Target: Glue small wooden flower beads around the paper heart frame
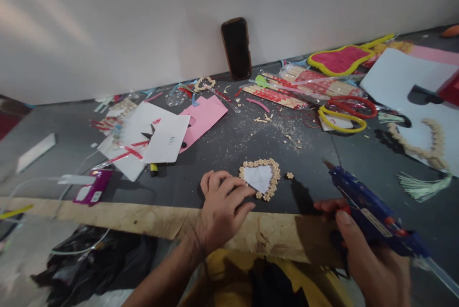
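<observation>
Near the table's front edge lies a small heart [258,178], a white paper shape bordered with small beige flower-like pieces. My left hand [224,202] rests at its lower left side, fingers apart and bent a little, with fingertips at the border. That part of the border is partly hidden by my fingers. A single loose beige piece [289,175] sits just right of the heart. My right hand [366,249] is wrapped round a blue glue gun [369,206], its nozzle pointing up and left over the table. A clear glue stick sticks out of its back end.
A phone [237,49] leans on the wall. Scissors [346,113] and wrapped chopsticks [279,94] lie at the back right. White paper [168,137], pink paper [206,118] and a purple card [93,186] are at left. A curved beige piece [435,139] and pale tassel [423,185] lie right.
</observation>
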{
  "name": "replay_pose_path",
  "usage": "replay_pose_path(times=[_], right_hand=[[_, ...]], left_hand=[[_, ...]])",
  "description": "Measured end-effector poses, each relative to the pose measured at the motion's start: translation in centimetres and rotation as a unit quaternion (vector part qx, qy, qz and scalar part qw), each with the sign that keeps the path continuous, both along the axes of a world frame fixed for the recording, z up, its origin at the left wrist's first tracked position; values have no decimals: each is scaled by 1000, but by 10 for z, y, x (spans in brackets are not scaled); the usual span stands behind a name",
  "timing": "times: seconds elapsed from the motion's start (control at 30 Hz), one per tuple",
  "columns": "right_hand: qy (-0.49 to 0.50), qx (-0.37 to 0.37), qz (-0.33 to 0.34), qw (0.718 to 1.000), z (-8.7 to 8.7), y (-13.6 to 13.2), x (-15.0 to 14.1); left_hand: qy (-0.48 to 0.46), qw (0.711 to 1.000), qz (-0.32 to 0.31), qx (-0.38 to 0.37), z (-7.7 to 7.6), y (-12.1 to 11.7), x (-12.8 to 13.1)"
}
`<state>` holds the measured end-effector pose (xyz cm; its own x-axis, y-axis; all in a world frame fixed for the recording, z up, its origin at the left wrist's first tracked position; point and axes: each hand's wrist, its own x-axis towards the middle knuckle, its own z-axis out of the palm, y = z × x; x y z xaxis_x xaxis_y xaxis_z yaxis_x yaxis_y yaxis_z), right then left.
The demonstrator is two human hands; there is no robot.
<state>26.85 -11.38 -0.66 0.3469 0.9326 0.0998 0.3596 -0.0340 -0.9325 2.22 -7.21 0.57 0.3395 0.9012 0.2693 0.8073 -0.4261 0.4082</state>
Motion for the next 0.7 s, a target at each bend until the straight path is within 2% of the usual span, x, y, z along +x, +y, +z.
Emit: replay_pose_path(times=[0.17,0.37,0.7], right_hand=[[5,-6,-11,1000,1,-1,-1],[-4,1,2,1000,0,-1,0],[8,-11,-1,1000,-2,-3,1]], left_hand=[[18,1000,-18,0,-1,1,0],[24,999,-8,34,-3,0,7],[12,999,-6,49,-3,1,10]])
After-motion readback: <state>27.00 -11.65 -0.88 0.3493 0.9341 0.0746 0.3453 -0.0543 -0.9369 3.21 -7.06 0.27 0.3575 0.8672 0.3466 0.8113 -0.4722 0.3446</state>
